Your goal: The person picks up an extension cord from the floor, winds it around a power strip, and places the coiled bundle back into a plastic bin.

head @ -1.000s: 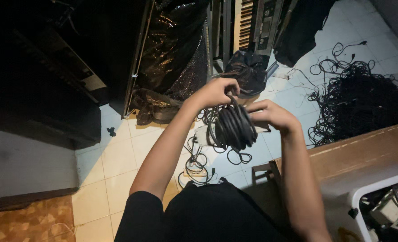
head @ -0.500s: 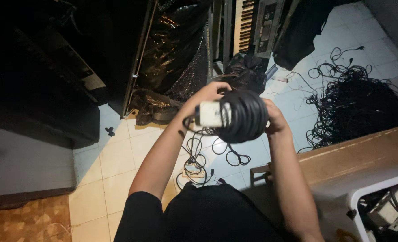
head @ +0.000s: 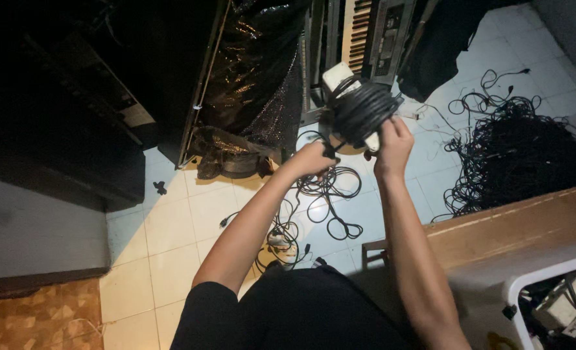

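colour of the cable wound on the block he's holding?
Black cable coil, wound around a white block; head view.

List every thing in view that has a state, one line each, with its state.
Black cable bundle: coiled around a white power strip, held up off the floor.
Left hand: gripping the bundle's lower edge.
Right hand: gripping the bundle.
Cable pile: tangled, on the floor.
Loose cable: looped, on the tiles.
Keyboard: standing on end.
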